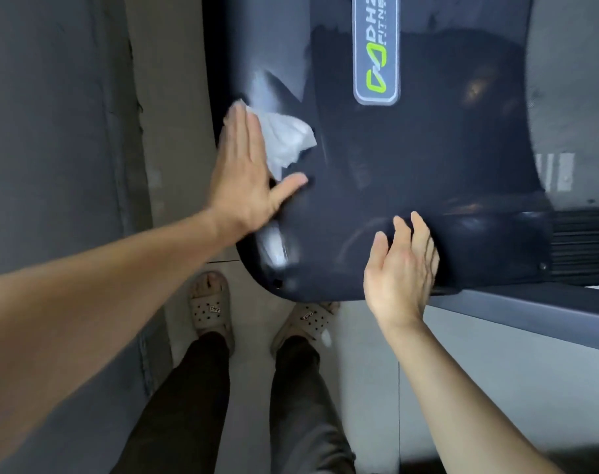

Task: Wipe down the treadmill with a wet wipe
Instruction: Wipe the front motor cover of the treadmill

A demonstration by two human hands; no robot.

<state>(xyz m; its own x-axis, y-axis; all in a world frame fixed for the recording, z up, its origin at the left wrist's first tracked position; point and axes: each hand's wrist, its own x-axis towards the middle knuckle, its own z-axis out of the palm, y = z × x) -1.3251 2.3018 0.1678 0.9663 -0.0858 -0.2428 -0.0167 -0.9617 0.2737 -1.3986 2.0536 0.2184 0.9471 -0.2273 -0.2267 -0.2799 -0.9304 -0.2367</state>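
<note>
The treadmill shows here as a broad, dark, glossy motor cover that fills the upper middle of the head view, and everything else sits around it. A grey badge with green and pale lettering lies along the cover's top, running lengthwise toward the upper edge of the picture.

The left hand lies flat on the cover's left edge, fingers straight and close together, thumb spread out to the right onto the dark surface. Under its fingers it presses a crumpled white wet wipe against the cover; most of the wipe sticks out to the right of the fingers, and a small white corner shows past the fingertips. It does not grip the wipe, it only pins it with a released, flat palm.

The right hand rests at the cover's near rim, to the right of the left hand and well apart from the wipe. Its fingers are relaxed, slightly bent, the tips touching the rounded rim; it holds nothing.

To the right of the cover, a ribbed black side rail runs off the picture's edge, with a grey frame bar just below it.

Below the cover's rounded near corner stand the person's two feet in pale perforated sandals on a light floor, with dark trousers above them. A grey wall lies left of the cover.
</note>
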